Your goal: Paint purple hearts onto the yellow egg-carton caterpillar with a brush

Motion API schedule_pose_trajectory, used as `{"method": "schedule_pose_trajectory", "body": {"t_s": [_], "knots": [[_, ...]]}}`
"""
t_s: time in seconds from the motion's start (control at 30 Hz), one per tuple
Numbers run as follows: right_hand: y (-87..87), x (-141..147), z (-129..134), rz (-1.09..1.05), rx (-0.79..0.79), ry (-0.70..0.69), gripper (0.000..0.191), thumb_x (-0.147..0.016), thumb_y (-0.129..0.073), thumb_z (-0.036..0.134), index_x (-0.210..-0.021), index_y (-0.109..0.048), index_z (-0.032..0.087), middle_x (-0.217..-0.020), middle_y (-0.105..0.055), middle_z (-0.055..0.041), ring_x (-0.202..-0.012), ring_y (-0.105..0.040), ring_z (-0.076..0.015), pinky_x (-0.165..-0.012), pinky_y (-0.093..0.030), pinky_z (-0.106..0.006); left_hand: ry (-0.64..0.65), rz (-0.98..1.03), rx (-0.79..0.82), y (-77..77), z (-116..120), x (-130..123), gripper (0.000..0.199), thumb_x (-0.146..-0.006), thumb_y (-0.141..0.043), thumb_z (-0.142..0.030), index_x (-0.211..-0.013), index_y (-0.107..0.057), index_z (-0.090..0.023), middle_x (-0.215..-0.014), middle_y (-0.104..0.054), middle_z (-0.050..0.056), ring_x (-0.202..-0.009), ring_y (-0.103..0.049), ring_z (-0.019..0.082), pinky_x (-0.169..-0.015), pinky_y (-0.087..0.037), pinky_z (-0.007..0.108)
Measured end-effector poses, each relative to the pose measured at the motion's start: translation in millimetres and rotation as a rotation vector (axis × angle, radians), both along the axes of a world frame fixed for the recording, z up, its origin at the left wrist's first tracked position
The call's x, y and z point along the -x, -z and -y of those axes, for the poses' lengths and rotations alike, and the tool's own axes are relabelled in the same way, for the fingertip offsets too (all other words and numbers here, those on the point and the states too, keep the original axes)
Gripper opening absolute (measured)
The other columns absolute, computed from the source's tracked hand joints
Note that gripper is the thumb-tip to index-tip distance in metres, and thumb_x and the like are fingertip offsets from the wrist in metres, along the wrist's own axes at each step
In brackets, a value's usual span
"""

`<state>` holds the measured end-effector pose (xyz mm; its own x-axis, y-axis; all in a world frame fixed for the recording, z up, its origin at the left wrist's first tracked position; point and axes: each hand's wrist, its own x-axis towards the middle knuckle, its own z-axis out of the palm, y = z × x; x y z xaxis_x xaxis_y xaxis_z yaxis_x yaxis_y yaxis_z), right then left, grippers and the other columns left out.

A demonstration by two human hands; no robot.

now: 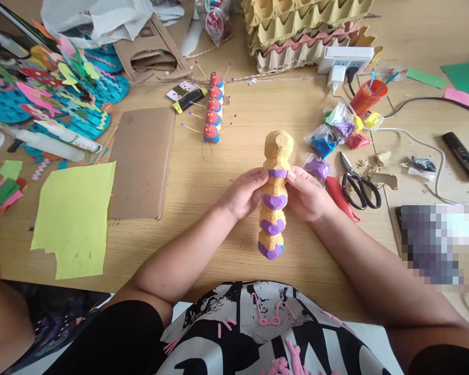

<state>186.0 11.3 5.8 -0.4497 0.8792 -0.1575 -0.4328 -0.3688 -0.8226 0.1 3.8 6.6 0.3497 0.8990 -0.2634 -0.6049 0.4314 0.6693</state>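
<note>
Between my two hands is an orange-yellow egg-carton strip (272, 214) with a row of bumps. Purple clay patches cover several bumps on its near part, and a narrow purple clay band (277, 173) lies across it between my fingertips. The nearest bump also shows a little blue at its edges. My left hand (244, 192) pinches the strip's left side by the band. From the right, my right hand (308, 194) grips it at the same height, thumb at the band's end. Just beyond the right hand sits a bag of purple clay (317, 166).
Ahead stands a red-and-blue egg-carton caterpillar (214, 109) with stick legs. Scissors (359, 185), clay packets (328, 138), an orange cup (367, 99) and a power strip (346, 58) lie right. Cardboard (140, 161) and yellow paper (76, 213) lie left; egg trays (297, 41) are stacked behind.
</note>
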Motion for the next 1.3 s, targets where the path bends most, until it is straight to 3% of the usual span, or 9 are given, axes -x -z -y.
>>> {"method": "schedule_pose_trajectory", "body": {"t_s": [0.57,0.77,0.97,1.07,1.17,1.3], "knots": [[-1.0,-1.4,-2.2,-0.009,0.023,-0.007,0.041,-0.084,-0.102,0.061,-0.088,-0.078,0.028,-0.087,-0.078,-0.0016,-0.08,-0.07,-0.0231,-0.081,-0.062,-0.041,0.027,-0.05,-0.039,4.3,0.7,2.3,0.031,-0.086,-0.102,-0.047,-0.093,-0.083,-0.024,-0.091,-0.084,0.003,-0.082,-0.08,0.023,-0.078,-0.058,0.035],[-3.9,-0.9,-3.8,-0.011,-0.001,-0.048,0.047,-0.084,-0.097,0.071,-0.091,-0.077,0.029,-0.086,-0.08,-0.0045,-0.094,-0.078,-0.0313,-0.084,-0.066,-0.048,0.027,-0.051,-0.042,3.0,0.2,2.4,0.035,-0.085,-0.102,-0.05,-0.097,-0.085,-0.022,-0.092,-0.084,0.005,-0.081,-0.079,0.022,-0.075,-0.056,0.033],[-5.5,-3.0,-5.6,0.026,-0.015,-0.047,0.046,-0.084,-0.097,0.069,-0.089,-0.075,0.029,-0.087,-0.08,-0.0045,-0.088,-0.075,-0.0296,-0.083,-0.067,-0.048,0.037,-0.003,0.005,1.2,-1.3,2.5,0.04,-0.086,-0.101,-0.056,-0.098,-0.082,-0.022,-0.091,-0.083,0.004,-0.083,-0.081,0.024,-0.077,-0.059,0.035],[-5.9,-3.4,-5.4,0.036,-0.028,-0.044,0.047,-0.082,-0.097,0.071,-0.093,-0.077,0.03,-0.088,-0.08,-0.0046,-0.092,-0.076,-0.0308,-0.085,-0.066,-0.049,0.046,-0.001,-0.021,0.7,-1.5,2.8,0.047,-0.08,-0.105,-0.057,-0.1,-0.081,-0.022,-0.09,-0.082,0.002,-0.081,-0.08,0.022,-0.074,-0.058,0.033],[-4.8,-2.7,-3.9,0.041,-0.027,-0.023,0.047,-0.079,-0.102,0.069,-0.091,-0.08,0.029,-0.087,-0.079,-0.0032,-0.085,-0.073,-0.0266,-0.081,-0.064,-0.044,0.036,-0.003,-0.043,-0.7,-0.8,1.9,0.054,-0.072,-0.11,-0.058,-0.096,-0.081,-0.02,-0.088,-0.081,0.002,-0.076,-0.076,0.018,-0.07,-0.056,0.03],[-2.1,-0.4,-1.3,0.044,-0.023,0.019,0.045,-0.079,-0.104,0.064,-0.088,-0.078,0.028,-0.086,-0.076,-0.0017,-0.078,-0.068,-0.0217,-0.078,-0.061,-0.039,-0.001,-0.019,-0.008,-3.3,1.3,-0.9,0.047,-0.076,-0.11,-0.049,-0.088,-0.076,-0.018,-0.084,-0.08,0.001,-0.072,-0.074,0.016,-0.069,-0.056,0.029]]}}
